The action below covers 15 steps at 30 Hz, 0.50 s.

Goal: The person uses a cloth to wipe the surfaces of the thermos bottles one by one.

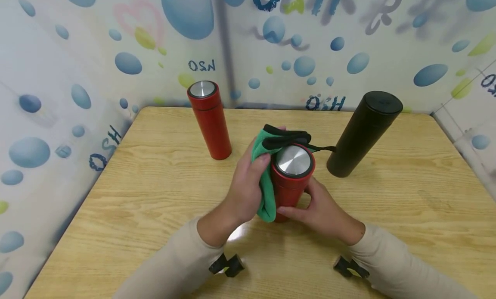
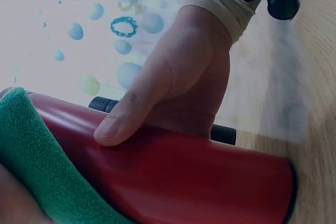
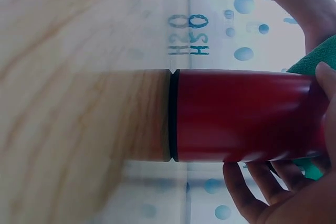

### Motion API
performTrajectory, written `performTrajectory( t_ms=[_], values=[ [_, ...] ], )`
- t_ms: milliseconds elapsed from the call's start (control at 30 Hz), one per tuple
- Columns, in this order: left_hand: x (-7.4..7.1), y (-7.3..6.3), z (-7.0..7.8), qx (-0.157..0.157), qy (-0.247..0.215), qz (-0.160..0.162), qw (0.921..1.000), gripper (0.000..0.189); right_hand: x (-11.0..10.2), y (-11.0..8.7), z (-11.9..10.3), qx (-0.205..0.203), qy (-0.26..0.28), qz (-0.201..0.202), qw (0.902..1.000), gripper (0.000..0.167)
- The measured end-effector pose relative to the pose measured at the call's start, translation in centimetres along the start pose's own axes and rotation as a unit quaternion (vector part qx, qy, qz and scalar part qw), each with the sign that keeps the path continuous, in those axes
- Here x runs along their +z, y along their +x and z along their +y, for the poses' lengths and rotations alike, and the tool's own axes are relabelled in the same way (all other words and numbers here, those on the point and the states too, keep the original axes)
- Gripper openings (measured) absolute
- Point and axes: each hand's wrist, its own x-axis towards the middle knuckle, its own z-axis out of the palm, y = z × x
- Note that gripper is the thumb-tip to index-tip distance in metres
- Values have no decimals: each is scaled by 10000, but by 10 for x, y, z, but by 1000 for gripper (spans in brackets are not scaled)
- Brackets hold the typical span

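Note:
A red thermos [image 1: 288, 191] with a brushed silver lid top stands upright in front of me, its base [image 3: 175, 115] right at the tabletop. My left hand [image 1: 244, 191] holds a folded green cloth [image 1: 266, 195] with black edging against the left side of the thermos, near its top. The cloth hides part of the red body, and most of the left fingers are behind it. Lower down, my right hand [image 1: 325, 213] grips the thermos from the right; its thumb [image 2: 113, 127] lies along the red surface in the left wrist view.
On the wooden table [image 1: 155, 195], a second red thermos [image 1: 212, 126] stands at the back left. A taller black thermos [image 1: 360, 137] stands at the right, with a thin black strap [image 1: 323, 148] from the cloth reaching toward it. A patterned wall [image 1: 240, 53] borders the table's back.

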Motion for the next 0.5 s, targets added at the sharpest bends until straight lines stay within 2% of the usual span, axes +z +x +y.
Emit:
performTrajectory(
  t_ms=[300, 500],
  values=[
    [4, -1, -3, 10, 57, -34, 10000, 55, -1, -1, 0, 1, 104, -31, 9999, 75],
    [3, -2, -2, -56, -71, -45, 9999, 54, -1, 0, 0, -25, 105, -67, 9999, 74]
  ],
)
